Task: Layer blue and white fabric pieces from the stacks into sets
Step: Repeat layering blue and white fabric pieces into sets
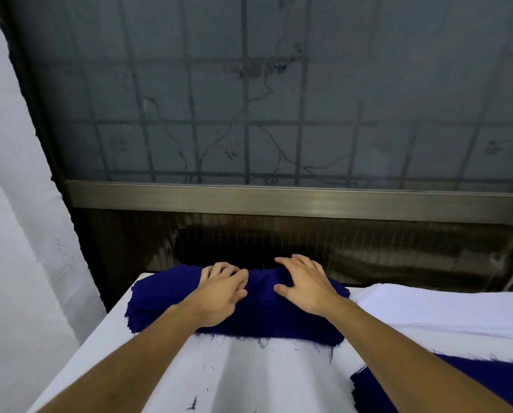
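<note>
The soft stack of dark blue cloth pieces (264, 317) sits mid-frame on the white table (249, 377). The left hand (221, 293) pinches its top layer; the right hand (306, 286) lies flat, fingers spread. It looks light and floppy; best lift one piece by its edge.

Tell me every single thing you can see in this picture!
blue fabric stack: one, dark blue, far middle of the table, under both hands
white fabric stack: one, white, right of the blue fabric stack
blue cloth: one, dark blue, near right corner, cut off by the picture edge
table cover: one, white, under the fabrics, with loose blue threads on it
window: one, grey, behind the table, with bars and vines
ring: one, silver, on a left finger
left hand: one, on the blue fabric stack, fingers bent
right hand: one, flat on the blue fabric stack, fingers spread
</note>
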